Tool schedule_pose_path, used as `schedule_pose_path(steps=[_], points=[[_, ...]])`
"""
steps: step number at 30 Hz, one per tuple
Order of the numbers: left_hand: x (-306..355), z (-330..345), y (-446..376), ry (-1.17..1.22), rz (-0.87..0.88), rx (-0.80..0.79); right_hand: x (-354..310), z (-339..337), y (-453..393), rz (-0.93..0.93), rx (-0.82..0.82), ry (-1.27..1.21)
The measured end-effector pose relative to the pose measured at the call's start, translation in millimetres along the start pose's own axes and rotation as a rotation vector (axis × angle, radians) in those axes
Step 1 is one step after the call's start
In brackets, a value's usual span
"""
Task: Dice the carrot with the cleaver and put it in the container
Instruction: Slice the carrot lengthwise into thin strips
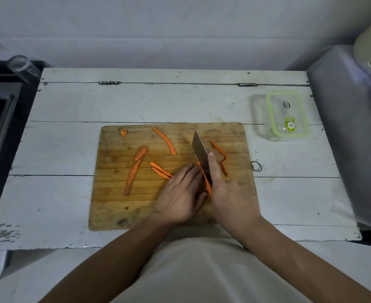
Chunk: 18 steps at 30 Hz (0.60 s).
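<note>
Slicing lengthwise was the step in hand, by my reading; the right hand (pixel 221 184) gripped the handle of the steel cleaver (pixel 200 153), its forefinger laid straight along the flat of the blade, the other fingers curled beneath where I could not see them; the left hand (pixel 183 192) lay flat just left of the blade, its fingers pressed together and resting on the orange carrot piece (pixel 206 184) being cut, of which only a thin edge showed between the two hands; its long axis ran from near the wrists away and slightly leftward, matching the blade. Left of the left fingertips lay two short orange strips (pixel 161 170), touching one another; further left, well apart, a long rough carrot slab (pixel 135 169) pointed away and a little rightward; right of the right forefinger a bent orange strip (pixel 221 158) curled; beyond the fingertips another long strip (pixel 164 139) slanted; the carrot's cut top (pixel 123 132) sat at the far left corner of the worn wooden chopping board (pixel 114 211). No dice were yet made; the next move, I judged, called for gathering strips side by side and cutting crosswise, the left fingertips tucked back from the edge. Farthest off, right of everything, the clear plastic container with a green-rimmed lid (pixel 287 115) stood on the white painted table (pixel 70 101), lid on.
</note>
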<state>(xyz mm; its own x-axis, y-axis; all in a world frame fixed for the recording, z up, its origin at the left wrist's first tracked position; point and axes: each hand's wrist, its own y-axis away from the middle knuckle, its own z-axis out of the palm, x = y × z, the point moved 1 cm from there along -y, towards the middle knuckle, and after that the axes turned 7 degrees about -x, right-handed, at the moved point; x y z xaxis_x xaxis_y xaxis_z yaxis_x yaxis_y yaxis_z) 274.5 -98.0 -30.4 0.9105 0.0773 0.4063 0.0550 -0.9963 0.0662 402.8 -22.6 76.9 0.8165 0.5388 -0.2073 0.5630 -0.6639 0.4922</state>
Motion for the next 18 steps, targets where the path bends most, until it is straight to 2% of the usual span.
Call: schedule_pose_path(steps=[7,13,18], points=[[-3,-2,-2,0.014,0.001,-0.038,-5,13,0,0.034,0.040,-0.004],[-5,-5,0,0.101,0.032,-0.031,-7,23,2,0.070,0.098,0.091],[-7,-3,2,0.093,0.149,0.014,-7,34,1,0.070,0.111,0.107]])
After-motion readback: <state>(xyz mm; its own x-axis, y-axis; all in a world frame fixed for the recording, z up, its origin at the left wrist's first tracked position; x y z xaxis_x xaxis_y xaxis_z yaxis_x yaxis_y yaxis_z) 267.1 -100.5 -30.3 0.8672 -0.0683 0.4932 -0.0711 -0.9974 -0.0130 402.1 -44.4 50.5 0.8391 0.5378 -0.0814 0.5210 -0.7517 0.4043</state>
